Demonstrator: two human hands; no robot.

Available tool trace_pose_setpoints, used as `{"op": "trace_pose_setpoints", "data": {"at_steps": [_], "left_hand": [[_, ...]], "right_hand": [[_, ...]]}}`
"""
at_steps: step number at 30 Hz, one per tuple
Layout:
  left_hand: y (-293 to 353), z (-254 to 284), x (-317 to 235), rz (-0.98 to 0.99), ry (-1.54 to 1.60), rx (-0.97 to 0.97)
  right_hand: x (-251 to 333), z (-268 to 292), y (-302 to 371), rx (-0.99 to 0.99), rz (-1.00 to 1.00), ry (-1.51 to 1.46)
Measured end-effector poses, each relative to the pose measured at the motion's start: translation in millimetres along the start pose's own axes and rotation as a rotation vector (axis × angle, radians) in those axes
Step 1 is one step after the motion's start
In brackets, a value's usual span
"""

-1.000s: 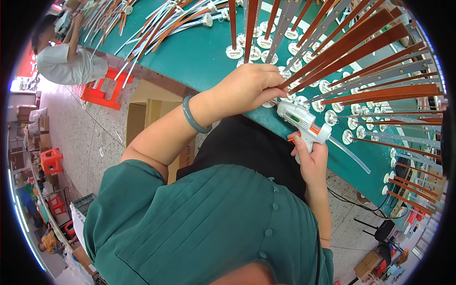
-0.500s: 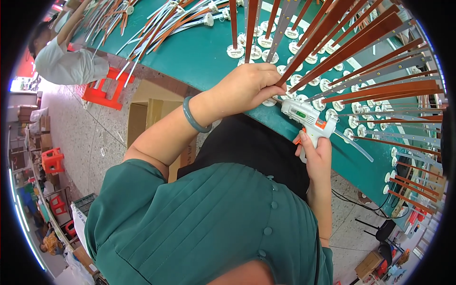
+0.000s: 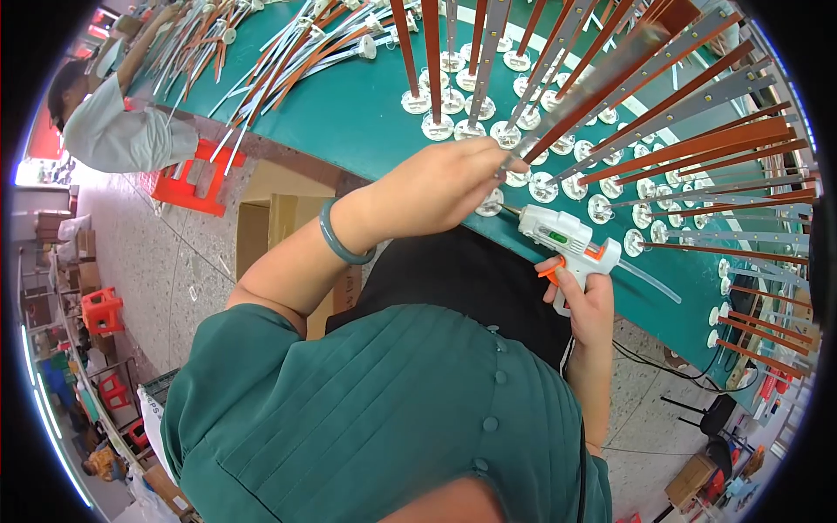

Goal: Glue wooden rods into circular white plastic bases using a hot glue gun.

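Observation:
In my left hand (image 3: 458, 185) is the lower end of a long LED strip (image 3: 602, 87), brown on one face and smeared by motion. The fingers are closed round it, and its very end is hidden behind them. My right hand (image 3: 590, 301) grips a white glue gun (image 3: 558, 228) with an orange trigger, index finger at the trigger. From the gun's back sticks a clear glue stick (image 3: 649, 281). The nozzle points left, close to a round white base (image 3: 490, 203) at the table edge, just below my left hand.
Many upright LED strips on round white bases (image 3: 542, 186) crowd the green table (image 3: 305, 118) ahead and to the right. Loose strips (image 3: 301, 57) lie in a pile at far left. An open cardboard box (image 3: 255, 231) stands below the edge. Another person (image 3: 122, 122) works at left.
The strip in my left hand has turned and blurs, its greyish face now showing. My left hand has shifted slightly left and down. The glue gun has dropped a little, away from that hand.

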State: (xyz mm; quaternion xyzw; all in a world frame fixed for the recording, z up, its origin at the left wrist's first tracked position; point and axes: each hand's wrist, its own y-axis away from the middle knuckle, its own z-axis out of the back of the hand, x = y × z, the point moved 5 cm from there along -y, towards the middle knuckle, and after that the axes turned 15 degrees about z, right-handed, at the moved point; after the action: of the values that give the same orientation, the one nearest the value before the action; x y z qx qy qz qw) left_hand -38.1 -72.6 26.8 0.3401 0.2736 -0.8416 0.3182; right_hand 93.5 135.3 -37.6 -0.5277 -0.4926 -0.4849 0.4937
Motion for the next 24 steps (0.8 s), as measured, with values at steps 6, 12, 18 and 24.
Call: {"op": "trace_pose_setpoints", "data": {"at_steps": [6,12,18,24], "left_hand": [[2,-5,-3,-0.045,-0.038,-0.06],[1,-4,5,-0.01,-0.025,-0.026],[3,-3,13,0.022,0.0,-0.027],[1,-4,12,0.024,0.014,-0.011]], "right_hand": [[0,-2,0,-0.001,-0.011,0.068],[2,-8,-5,-0.029,0.025,0.112],[1,-15,-9,-0.004,0.055,0.196],[-1,-16,-8,-0.008,0.073,0.246]]}}
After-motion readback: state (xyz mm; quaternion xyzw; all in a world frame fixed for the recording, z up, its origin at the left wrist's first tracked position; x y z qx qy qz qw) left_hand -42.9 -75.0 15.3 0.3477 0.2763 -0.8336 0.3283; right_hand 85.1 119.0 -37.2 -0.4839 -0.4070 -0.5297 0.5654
